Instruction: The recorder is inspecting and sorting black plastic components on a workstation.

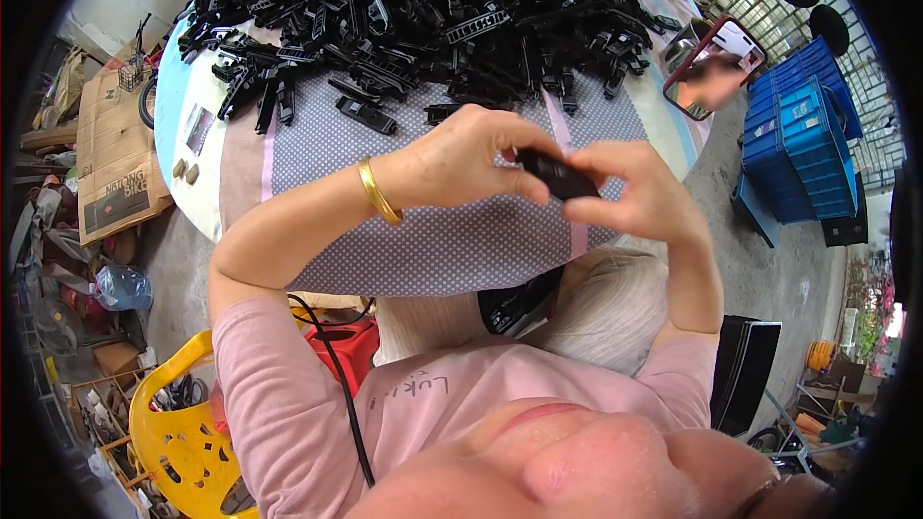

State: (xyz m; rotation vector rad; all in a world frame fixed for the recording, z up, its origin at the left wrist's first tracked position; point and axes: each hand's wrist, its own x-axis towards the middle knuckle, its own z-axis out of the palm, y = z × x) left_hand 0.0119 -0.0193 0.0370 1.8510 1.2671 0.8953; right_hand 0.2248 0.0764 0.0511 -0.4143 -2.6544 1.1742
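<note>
Above the near part of the cloth-covered table, my left hand [478,156] and my right hand [632,187] hold a small black plastic piece [558,173] between them. The piece is elongated, with rounded edges, and tilts down toward the right. My left thumb and fingers pinch its left end, while those of my right hand close round the right end. Beyond my hands spreads a big heap of black plastic parts [413,24], some long and ladder-like. One loose black part [365,116] lies at the heap's near edge, left of my hands.
A patterned tablecloth [413,255] covers the round table. A phone [714,67] stands at its right side. Blue crates [793,149] are stacked on the right. At the left are a cardboard box [120,154], a water jug [122,288] and a yellow chair [183,442].
</note>
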